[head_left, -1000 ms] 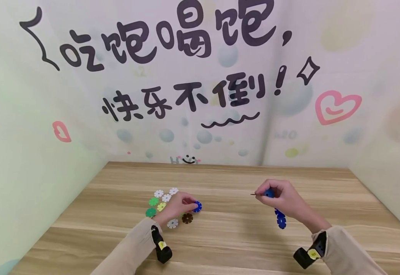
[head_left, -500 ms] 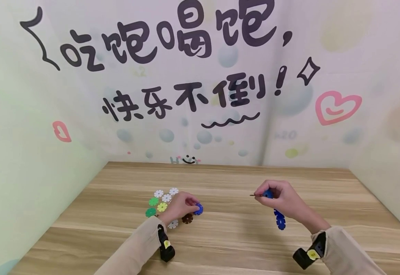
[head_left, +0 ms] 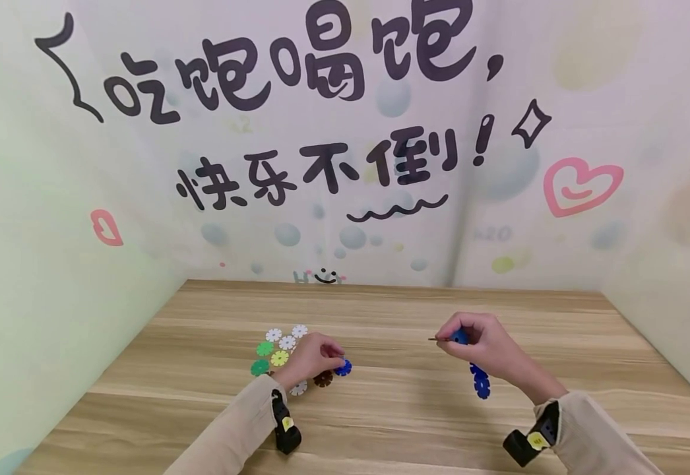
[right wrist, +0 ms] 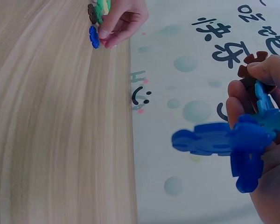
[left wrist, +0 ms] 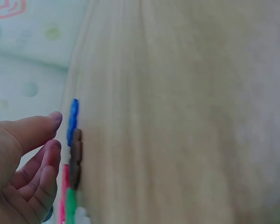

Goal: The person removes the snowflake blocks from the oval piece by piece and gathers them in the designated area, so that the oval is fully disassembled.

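My left hand (head_left: 312, 356) hovers at a blue snowflake disc (head_left: 344, 369), a flat notched plastic piece lying on the table. In the left wrist view, thumb and fingers are loosely bent, and the blue disc (left wrist: 73, 122) sits just beyond the fingertips with a gap. My right hand (head_left: 487, 340) holds a chain of joined snowflake discs above the table. In the right wrist view, its thumb and fingers pinch a brown disc (right wrist: 258, 58), from which several blue discs (right wrist: 210, 139) hang, interlocked at angles. The palm hides part of the chain.
Loose discs lie left of centre: white (head_left: 274, 334), green (head_left: 260, 367), yellow (head_left: 280, 358) and brown (head_left: 324, 379), some partly under the left hand. A pink disc (left wrist: 64, 186) shows in the left wrist view. A printed cloth wall (head_left: 380, 251) stands behind the wooden table (head_left: 392, 422).
The blue disc at my left fingertips has shifted slightly towards me and right; it lies on the table with the fingers loosened. My right hand has drifted slightly left with the chain.
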`<state>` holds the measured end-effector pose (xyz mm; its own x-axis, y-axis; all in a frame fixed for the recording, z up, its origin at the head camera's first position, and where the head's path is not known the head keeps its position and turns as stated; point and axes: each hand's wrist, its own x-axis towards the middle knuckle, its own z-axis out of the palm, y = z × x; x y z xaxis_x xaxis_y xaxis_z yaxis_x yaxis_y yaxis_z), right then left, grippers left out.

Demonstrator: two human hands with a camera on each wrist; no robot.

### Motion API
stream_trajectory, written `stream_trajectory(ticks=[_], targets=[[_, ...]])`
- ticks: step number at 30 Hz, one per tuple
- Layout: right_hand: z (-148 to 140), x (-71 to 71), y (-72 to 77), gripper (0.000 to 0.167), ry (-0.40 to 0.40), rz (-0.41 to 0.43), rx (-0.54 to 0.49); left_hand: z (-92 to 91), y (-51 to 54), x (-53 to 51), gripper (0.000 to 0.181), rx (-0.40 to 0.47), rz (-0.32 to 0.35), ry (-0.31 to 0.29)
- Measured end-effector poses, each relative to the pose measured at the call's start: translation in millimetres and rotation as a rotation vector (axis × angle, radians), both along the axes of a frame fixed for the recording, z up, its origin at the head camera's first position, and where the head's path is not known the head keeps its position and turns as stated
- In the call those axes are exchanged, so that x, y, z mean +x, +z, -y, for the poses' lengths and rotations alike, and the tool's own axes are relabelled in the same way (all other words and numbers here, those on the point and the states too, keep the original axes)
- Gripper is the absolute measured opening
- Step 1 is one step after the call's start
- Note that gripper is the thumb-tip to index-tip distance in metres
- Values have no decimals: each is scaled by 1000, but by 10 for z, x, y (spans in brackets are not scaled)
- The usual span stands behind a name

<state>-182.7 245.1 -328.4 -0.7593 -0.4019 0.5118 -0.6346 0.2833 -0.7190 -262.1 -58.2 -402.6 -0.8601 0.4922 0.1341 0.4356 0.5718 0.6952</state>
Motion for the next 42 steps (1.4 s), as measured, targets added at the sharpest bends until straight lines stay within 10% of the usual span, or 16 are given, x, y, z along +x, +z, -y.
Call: stream_trajectory(ticks=[22,31,42], targets=[[198,-31,-157,8,94,43,2,-466,469,452,20,321,-12,-123],[307,-71,-172,9,111,38,-4,-590,835,760,17,393,-31,-197],[434,-90,-176,11,157,34,-32,-635,788,750,12,467,-38,-219]])
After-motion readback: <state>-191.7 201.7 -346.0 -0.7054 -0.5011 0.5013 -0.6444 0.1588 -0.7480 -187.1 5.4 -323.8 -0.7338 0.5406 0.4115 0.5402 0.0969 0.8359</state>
